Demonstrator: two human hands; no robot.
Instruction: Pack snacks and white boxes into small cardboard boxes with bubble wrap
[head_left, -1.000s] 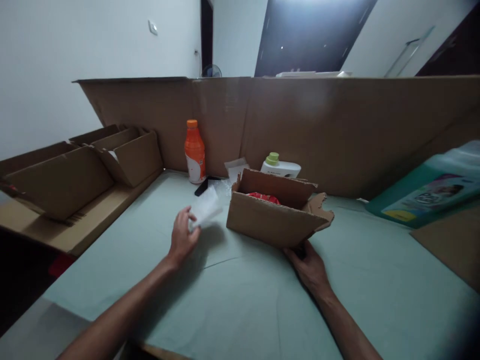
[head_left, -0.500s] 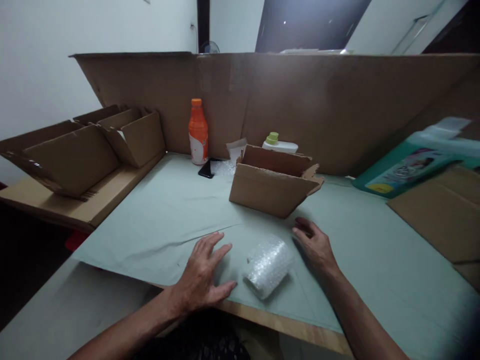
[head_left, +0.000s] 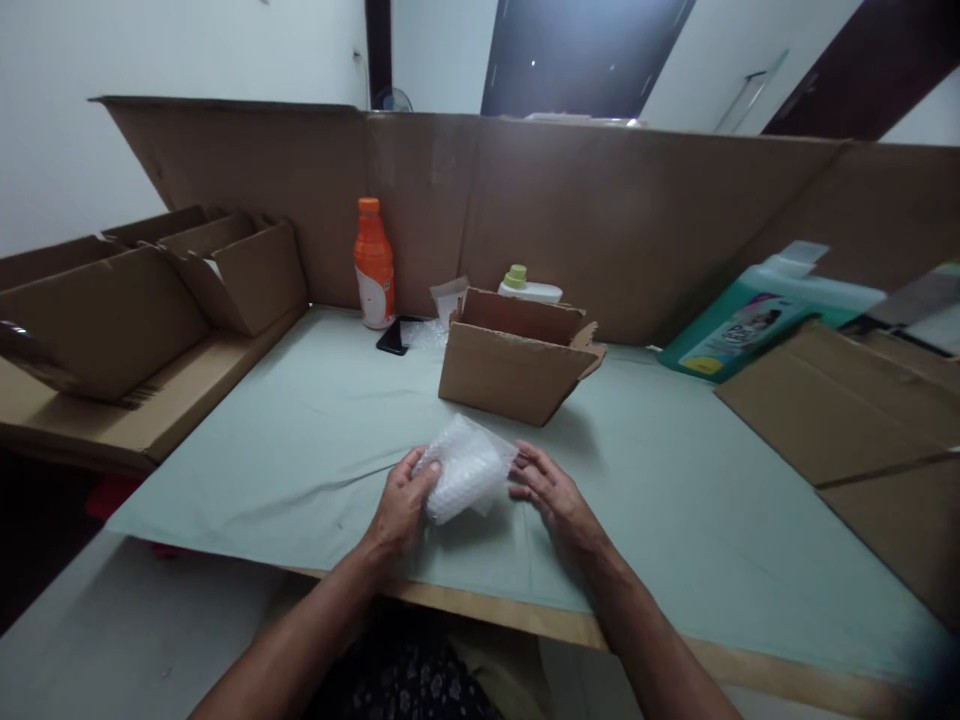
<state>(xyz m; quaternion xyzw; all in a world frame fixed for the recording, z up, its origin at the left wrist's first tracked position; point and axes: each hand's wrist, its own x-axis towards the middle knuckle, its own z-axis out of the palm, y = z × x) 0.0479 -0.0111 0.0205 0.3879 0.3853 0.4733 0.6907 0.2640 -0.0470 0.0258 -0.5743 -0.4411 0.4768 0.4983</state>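
We've got the bubble-wrap bundle (head_left: 463, 478) up off the green mat (head_left: 675, 520).
Our left hand (head_left: 401, 510) and right hand (head_left: 551, 492) curl their fingers around its ends, just in front of the cardboard box (head_left: 510, 370).

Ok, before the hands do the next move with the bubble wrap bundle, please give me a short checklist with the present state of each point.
1. Left hand has a grip on the bubble wrap bundle: ok.
2. Right hand touches the bundle's other side: ok.
3. Bundle is lifted off the green table cover: cannot tell.
4. Cardboard box stands apart behind the bundle, flaps open: ok.
5. What is inside the bundle: cannot tell.
6. Orange bottle upright, well away from the hands: ok.
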